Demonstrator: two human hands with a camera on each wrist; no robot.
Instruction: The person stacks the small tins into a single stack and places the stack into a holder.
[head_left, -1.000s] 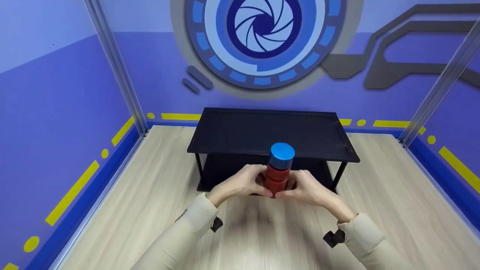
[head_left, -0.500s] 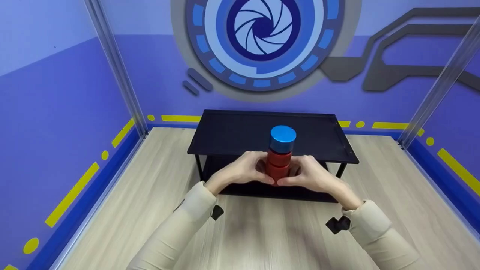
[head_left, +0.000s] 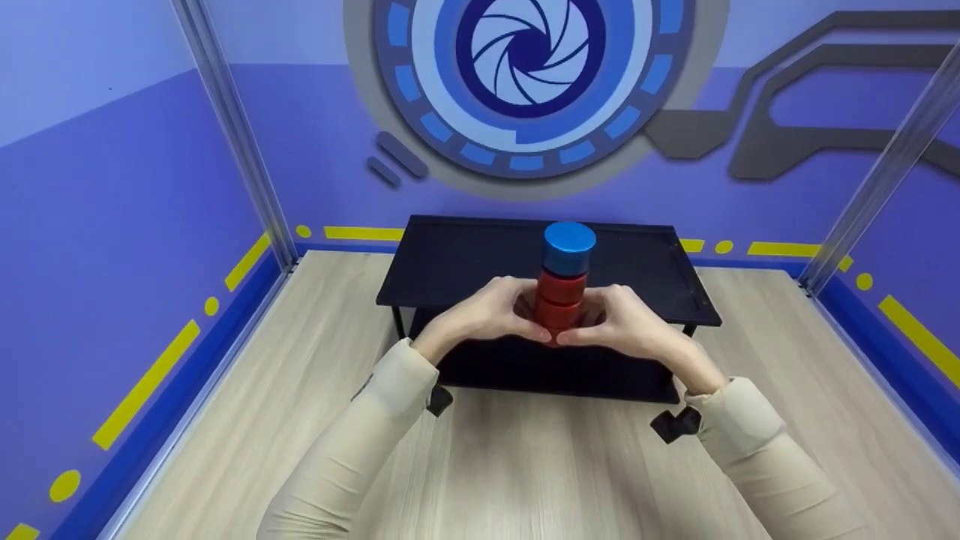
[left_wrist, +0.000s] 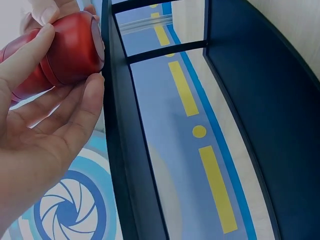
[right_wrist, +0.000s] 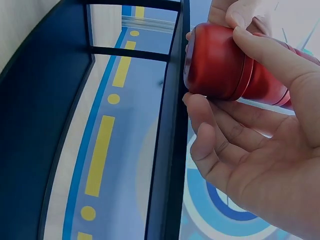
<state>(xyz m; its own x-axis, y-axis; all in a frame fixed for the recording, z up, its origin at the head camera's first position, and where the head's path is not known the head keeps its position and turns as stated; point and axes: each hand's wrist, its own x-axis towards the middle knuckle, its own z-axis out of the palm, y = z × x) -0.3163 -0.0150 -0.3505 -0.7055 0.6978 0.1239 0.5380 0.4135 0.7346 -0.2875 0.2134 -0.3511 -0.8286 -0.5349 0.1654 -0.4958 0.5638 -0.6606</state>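
Between both hands an upright stack of small metal tins is held: a blue tin (head_left: 568, 251) on top and red tins (head_left: 560, 290) below. My left hand (head_left: 489, 313) grips the lower red part from the left, thumb in front. From the right, my right hand (head_left: 631, 325) grips the same part, the two thumbs nearly meeting. In the left wrist view the lowest red tin (left_wrist: 77, 47) is close to the front edge of the black two-tier rack (left_wrist: 120, 130); whether it touches cannot be told. The right wrist view shows that red tin (right_wrist: 215, 60) between thumb and fingers.
The rack's upper shelf (head_left: 480, 255) lies behind the stack, and its lower shelf (head_left: 525, 367) is beneath the hands. Pale wood tabletop (head_left: 315, 375) surrounds the rack. A purple-blue wall (head_left: 315, 150) stands at the back, with metal posts (head_left: 240, 135) in the corners.
Both hands have lifted the stack steadily, from in front of the lower shelf to about the height of the upper shelf. The grip looks unchanged and the rack has stayed put.
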